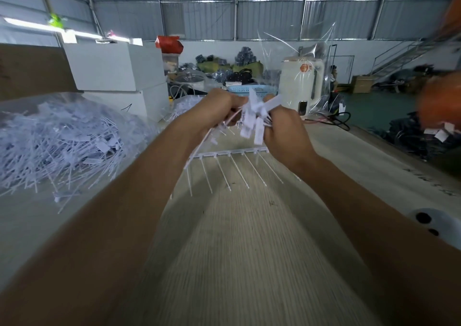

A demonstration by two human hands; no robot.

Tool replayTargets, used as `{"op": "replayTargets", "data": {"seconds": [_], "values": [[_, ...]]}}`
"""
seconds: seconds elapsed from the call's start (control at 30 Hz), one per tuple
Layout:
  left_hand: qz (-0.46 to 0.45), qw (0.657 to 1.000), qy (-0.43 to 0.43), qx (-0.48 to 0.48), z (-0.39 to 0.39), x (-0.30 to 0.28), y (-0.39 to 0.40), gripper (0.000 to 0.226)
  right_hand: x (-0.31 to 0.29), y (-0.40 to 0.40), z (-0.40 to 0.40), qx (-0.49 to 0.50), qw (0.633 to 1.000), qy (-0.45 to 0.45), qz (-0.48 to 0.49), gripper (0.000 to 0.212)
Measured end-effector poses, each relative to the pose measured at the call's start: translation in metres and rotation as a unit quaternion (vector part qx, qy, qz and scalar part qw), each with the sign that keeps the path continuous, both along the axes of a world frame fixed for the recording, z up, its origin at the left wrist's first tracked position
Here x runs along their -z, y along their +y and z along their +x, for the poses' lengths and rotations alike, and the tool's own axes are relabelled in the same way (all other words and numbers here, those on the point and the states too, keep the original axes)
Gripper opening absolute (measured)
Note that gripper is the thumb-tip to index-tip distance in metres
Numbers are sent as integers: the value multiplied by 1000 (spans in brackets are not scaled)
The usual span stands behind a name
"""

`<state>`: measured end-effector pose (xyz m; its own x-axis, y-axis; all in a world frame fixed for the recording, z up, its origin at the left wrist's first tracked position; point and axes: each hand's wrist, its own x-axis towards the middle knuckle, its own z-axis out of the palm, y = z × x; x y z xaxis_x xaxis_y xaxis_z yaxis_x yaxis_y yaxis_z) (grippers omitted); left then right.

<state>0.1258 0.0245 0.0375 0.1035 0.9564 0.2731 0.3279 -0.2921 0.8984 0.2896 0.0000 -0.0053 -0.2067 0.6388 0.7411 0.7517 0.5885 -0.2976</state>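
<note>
Both my hands are raised over the wooden table [249,250]. My left hand [214,112] grips the thin stems of a bunch of white plastic tag ties [254,118]. My right hand [287,133] grips the same bunch from the right, its fingers curled round the flat tag heads. Under the hands hangs a white comb-like strip of ties [232,159], its straight pins pointing down toward me; where it joins the bunch is hidden by my hands.
A big heap of loose white tag ties [57,141] covers the table's left side. White boxes [117,68] stand behind it. A white kettle in clear wrap [299,81] and a blue basket [252,91] are at the back. A blurred orange shape [439,106] is at right.
</note>
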Motion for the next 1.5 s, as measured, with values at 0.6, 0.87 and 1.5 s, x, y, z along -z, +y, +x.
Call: {"op": "replayTargets", "data": {"seconds": [0.6,0.87,1.5], "values": [[73,988,136,17,2,-9,-11,34,2,23,39,-102,844,450,-275,37],[48,969,229,76,3,-4,-16,23,-1,23,11,-92,882,397,-237,20],[107,964,243,-6,-1,-5,-14,20,-7,10,19,-191,889,319,-267,23]]}}
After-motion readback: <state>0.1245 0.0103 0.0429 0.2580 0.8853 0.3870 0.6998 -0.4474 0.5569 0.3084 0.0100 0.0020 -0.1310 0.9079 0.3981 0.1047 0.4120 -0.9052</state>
